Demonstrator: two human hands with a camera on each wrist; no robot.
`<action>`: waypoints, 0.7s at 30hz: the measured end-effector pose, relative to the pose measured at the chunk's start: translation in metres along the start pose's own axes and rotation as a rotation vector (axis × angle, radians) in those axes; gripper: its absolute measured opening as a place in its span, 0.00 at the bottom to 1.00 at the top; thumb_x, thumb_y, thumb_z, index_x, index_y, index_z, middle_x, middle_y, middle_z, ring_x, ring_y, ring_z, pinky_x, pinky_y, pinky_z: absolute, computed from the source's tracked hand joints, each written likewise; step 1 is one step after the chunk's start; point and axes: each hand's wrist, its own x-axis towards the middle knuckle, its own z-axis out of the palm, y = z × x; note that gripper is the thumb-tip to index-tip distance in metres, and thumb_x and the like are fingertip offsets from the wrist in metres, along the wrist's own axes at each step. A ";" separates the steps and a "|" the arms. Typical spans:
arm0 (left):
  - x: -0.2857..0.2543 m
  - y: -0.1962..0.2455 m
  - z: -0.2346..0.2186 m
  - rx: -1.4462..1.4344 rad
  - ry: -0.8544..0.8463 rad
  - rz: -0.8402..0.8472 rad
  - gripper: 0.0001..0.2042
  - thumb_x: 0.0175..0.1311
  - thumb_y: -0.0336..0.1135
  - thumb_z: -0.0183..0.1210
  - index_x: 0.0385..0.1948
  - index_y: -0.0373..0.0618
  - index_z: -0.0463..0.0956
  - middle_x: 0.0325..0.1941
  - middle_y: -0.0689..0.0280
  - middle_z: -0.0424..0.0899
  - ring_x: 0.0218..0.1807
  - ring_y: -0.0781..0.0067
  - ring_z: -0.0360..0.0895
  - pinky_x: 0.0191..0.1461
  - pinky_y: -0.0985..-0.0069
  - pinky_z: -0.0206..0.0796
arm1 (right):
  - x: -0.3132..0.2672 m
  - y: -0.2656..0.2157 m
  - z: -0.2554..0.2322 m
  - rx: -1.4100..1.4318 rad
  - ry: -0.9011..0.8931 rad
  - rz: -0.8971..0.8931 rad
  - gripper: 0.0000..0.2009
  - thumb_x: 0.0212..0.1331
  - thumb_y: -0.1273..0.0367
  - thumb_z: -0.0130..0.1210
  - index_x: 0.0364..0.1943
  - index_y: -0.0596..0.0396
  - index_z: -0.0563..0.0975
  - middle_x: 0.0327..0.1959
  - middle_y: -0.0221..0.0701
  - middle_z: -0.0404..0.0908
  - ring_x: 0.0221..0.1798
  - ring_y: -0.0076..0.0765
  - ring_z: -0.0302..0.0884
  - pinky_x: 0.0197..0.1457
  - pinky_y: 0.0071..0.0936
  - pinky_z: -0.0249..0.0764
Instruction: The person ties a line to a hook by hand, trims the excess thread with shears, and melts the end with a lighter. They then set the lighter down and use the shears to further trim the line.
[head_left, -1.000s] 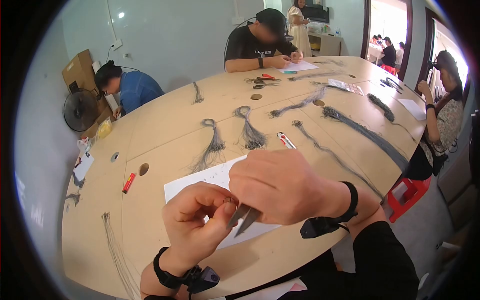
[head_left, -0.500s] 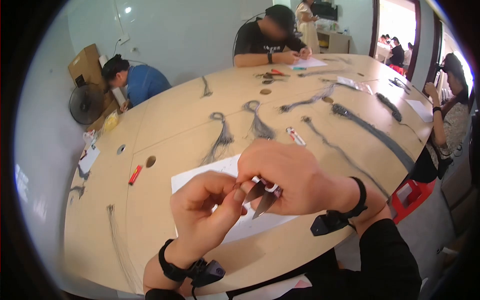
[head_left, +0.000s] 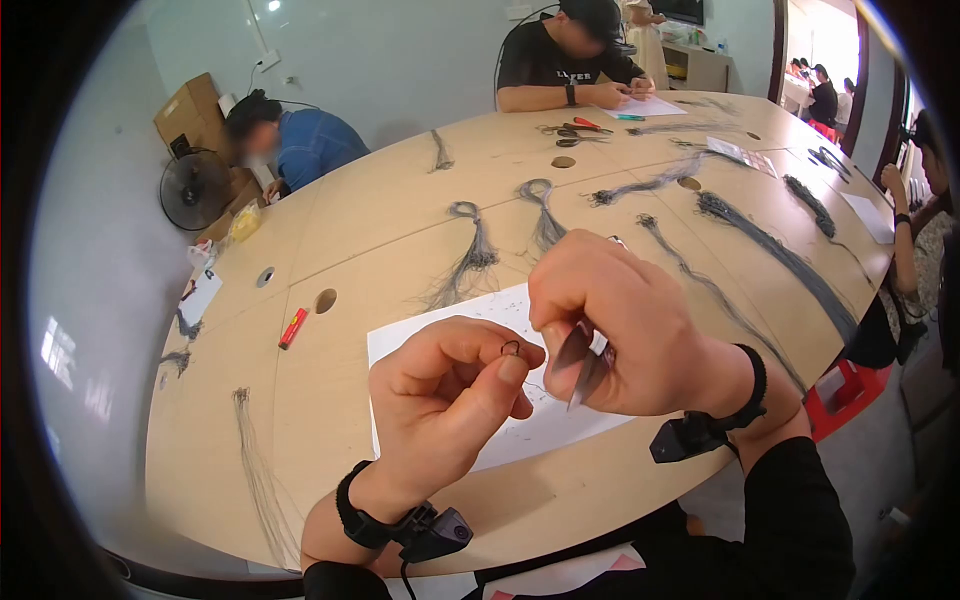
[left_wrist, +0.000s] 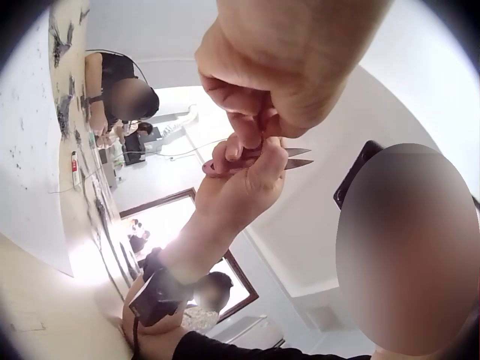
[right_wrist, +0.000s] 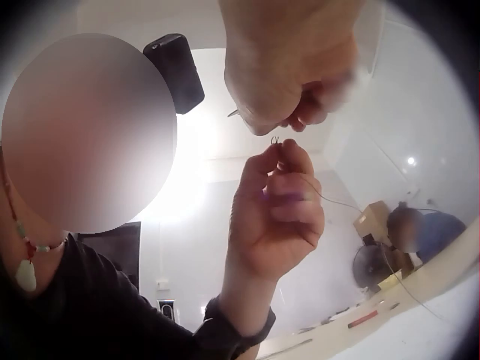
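Between thumb and forefinger, my left hand (head_left: 440, 400) pinches a small dark wire loop (head_left: 511, 349) that sticks up past the fingertips. A thin pale strand (right_wrist: 341, 202) trails from that hand in the right wrist view. My right hand (head_left: 640, 325) holds scissors (head_left: 572, 352) in its curled fingers; their blades point back toward me, slightly apart. Pinkish handles and both blade tips (left_wrist: 300, 156) show in the left wrist view. The right hand is just right of the loop, a small gap between. Below both hands lies a white paper (head_left: 510, 445) dotted with tiny dark bits.
Looped bundles of grey strands (head_left: 475, 250) lie beyond the paper, with a long thick bundle (head_left: 780, 255) to the right. Thin strands (head_left: 258, 470) and a red lighter-like object (head_left: 293, 328) are at left. Other people sit around the table (head_left: 380, 230).
My right hand and the scissors have drawn away to the right from the left fingertips, uncovering the loop. The left hand keeps its pinch. The head view has shifted.
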 end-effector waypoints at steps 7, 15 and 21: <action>-0.001 -0.001 -0.002 -0.065 0.020 -0.098 0.03 0.51 0.20 0.48 0.27 0.33 0.69 0.27 0.61 0.74 0.24 0.80 0.70 0.24 0.85 0.67 | 0.004 -0.007 -0.003 0.093 -0.036 0.114 0.07 0.38 0.80 0.46 0.25 0.58 0.69 0.22 0.31 0.68 0.18 0.26 0.62 0.19 0.16 0.59; -0.001 -0.003 -0.001 -0.060 -0.036 -0.078 0.03 0.51 0.20 0.48 0.27 0.33 0.69 0.26 0.62 0.74 0.24 0.80 0.71 0.24 0.85 0.66 | 0.000 -0.005 0.002 0.074 -0.069 0.075 0.08 0.38 0.77 0.54 0.23 0.56 0.67 0.22 0.30 0.68 0.20 0.28 0.64 0.20 0.18 0.61; -0.003 -0.005 0.000 -0.078 -0.018 -0.116 0.02 0.51 0.21 0.48 0.26 0.34 0.69 0.26 0.62 0.74 0.23 0.80 0.71 0.25 0.85 0.66 | -0.001 0.000 0.000 0.064 -0.129 0.058 0.09 0.38 0.76 0.54 0.22 0.56 0.65 0.23 0.32 0.67 0.21 0.30 0.64 0.20 0.18 0.61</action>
